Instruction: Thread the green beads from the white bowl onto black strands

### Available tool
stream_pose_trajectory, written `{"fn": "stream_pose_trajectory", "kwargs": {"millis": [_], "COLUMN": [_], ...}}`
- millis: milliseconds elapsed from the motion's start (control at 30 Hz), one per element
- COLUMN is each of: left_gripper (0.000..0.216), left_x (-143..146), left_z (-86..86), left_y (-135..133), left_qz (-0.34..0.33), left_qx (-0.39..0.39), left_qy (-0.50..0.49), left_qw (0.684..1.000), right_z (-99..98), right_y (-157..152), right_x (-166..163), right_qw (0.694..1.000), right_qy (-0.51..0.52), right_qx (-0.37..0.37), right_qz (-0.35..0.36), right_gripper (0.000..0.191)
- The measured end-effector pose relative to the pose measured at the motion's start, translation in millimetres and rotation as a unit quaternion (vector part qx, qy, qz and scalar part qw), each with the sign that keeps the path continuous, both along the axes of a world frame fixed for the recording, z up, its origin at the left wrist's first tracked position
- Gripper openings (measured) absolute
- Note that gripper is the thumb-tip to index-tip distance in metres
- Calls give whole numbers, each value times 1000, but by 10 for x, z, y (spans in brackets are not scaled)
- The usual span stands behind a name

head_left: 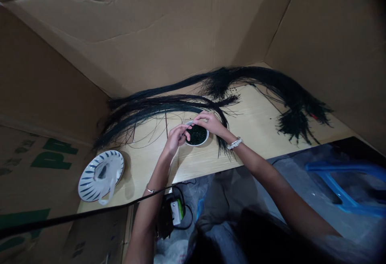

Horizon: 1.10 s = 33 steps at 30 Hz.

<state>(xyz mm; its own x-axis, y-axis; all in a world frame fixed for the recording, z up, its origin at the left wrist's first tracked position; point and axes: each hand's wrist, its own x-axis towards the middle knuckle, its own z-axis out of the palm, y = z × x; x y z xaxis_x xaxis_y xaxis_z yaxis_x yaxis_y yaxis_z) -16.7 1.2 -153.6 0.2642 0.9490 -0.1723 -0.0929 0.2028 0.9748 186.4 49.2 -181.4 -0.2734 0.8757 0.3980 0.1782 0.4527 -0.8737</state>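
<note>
My left hand is pinched shut on a thin needle or strand at the left rim of a small white bowl filled with tiny dark beads. My right hand hovers over the bowl's far rim, its fingers pinched together on a thin dark strand. Both hands nearly meet above the bowl. Long bundles of dark strands lie spread over the wooden table behind the bowl. A bracelet sits on each wrist.
A blue-and-white striped dish holding a crumpled plastic bag rests at the table's left front. Another dark strand bundle lies at the right. Cardboard walls surround the table. A blue plastic stool and a small device with cables sit below.
</note>
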Motion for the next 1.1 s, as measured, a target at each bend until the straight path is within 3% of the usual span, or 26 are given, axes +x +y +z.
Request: {"fn": "stream_pose_trajectory", "kwargs": {"millis": [400,500,800,967,1100], "left_gripper": [50,43,46,46,35], "left_x": [-25,-22,19,2,18], "left_z": [3,-2,91,67,26], "left_y": [20,22,-75,-57,-56], "left_qz": [-29,-32,68,70,107], "left_qx": [-47,-43,94,101,166], "left_qy": [-62,-56,75,89,129], "left_qw": [997,997,990,988,972], "right_z": [-8,-20,60,43,20], "right_y": [-10,-4,-108,-117,-108], "right_x": [21,23,17,9,2], "right_qw": [999,999,986,983,986], "right_qy": [-18,-17,-121,-105,-88], "right_qx": [39,38,114,150,144], "right_qz": [-7,-8,-21,-15,2], "right_gripper": [12,12,15,19,19]}}
